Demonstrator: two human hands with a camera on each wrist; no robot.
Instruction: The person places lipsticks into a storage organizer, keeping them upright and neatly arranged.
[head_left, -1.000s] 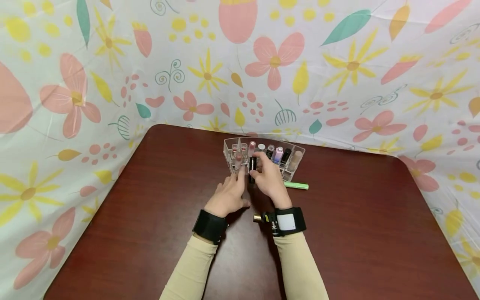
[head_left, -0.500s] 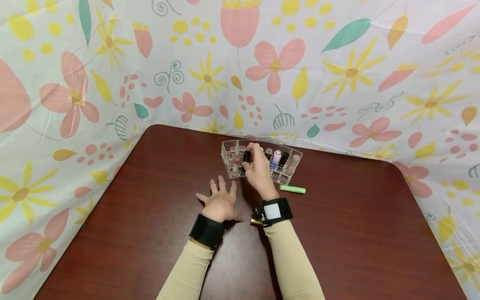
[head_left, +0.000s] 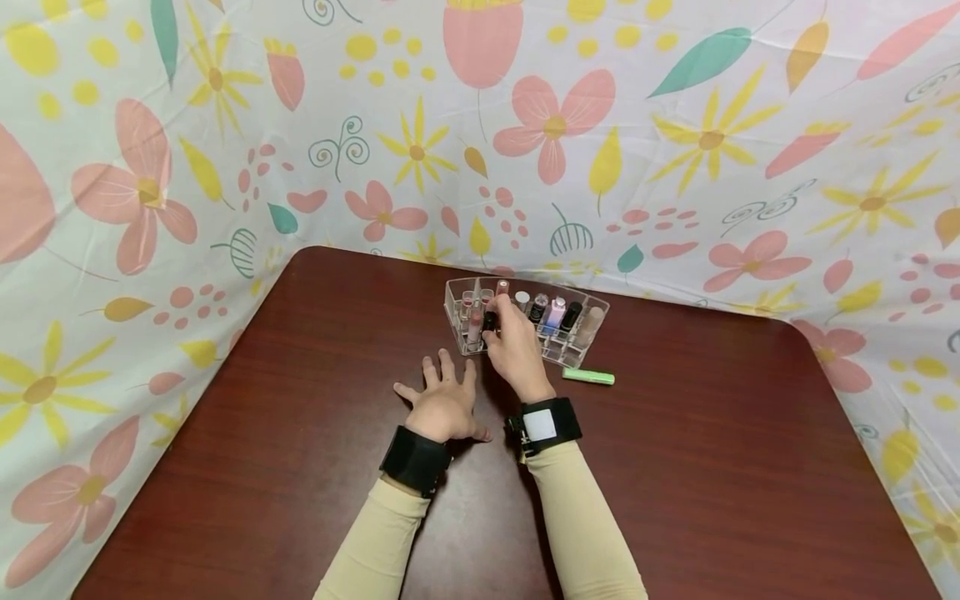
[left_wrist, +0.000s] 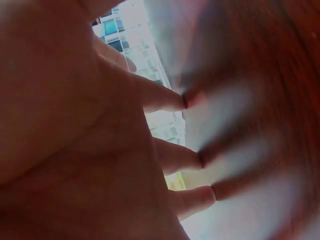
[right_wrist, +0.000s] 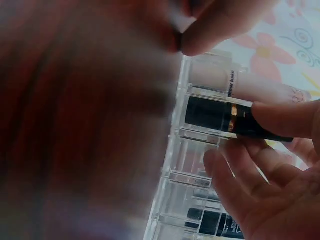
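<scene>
My right hand (head_left: 517, 350) pinches a black lipstick (right_wrist: 212, 115) with a gold band between thumb and fingers. The lipstick's lower end is inside a front slot of the clear fan-shaped organizer (head_left: 558, 354), beside a pale pink tube (right_wrist: 260, 87). Part of the lipstick is covered by the thumb. My left hand (head_left: 441, 410) rests on the table with its fingers spread, in front of the organizer's left end, holding nothing. Its palm and fingers fill much of the left wrist view.
A light green tube (head_left: 588, 377) lies on the table (head_left: 712, 467) before the organizer's right end. Other cosmetics stand in its slots, among them a purple-blue tube (head_left: 555, 314) and a black one (head_left: 572, 317). Floral cloth (head_left: 555, 125) hangs behind.
My right hand has carried the black lipstick from before the organizer into a front slot. My left hand has drawn back from the organizer onto the table, fingers spread.
</scene>
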